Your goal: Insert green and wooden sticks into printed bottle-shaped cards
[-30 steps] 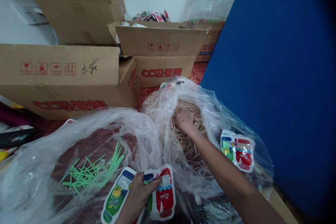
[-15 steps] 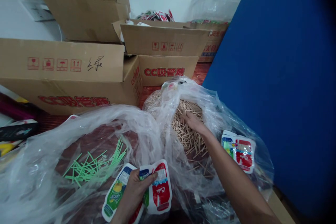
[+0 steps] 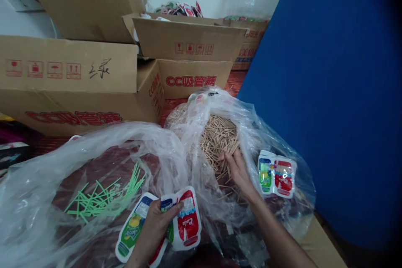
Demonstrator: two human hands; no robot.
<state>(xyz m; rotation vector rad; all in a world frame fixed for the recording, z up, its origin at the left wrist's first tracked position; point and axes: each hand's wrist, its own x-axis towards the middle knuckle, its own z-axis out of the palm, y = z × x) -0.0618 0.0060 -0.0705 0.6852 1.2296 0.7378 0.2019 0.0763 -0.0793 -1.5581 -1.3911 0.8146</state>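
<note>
My left hand (image 3: 157,224), at the bottom centre, is closed on bottle-shaped candy packets (image 3: 188,220) with red Cola and green lemon prints, the thumb pressing on top. My right hand (image 3: 238,169) is at the near edge of a heap of thin brown straws (image 3: 218,134) inside a clear plastic bag (image 3: 194,134). Its fingers are bent around a few of the straws, partly hidden among the others. To the left, bright green straws (image 3: 103,197) lie loosely in another open plastic bag (image 3: 163,138).
More packets (image 3: 284,176) rest on the plastic at the right. Cardboard boxes (image 3: 75,104) with red lettering stand behind the bags, and an open box (image 3: 191,35) holds more packets. A blue panel (image 3: 323,92) fills the right side.
My right hand has drawn back toward me, from the middle of the brown straws to their near edge. The left hand keeps its packets. The view has shifted slightly.
</note>
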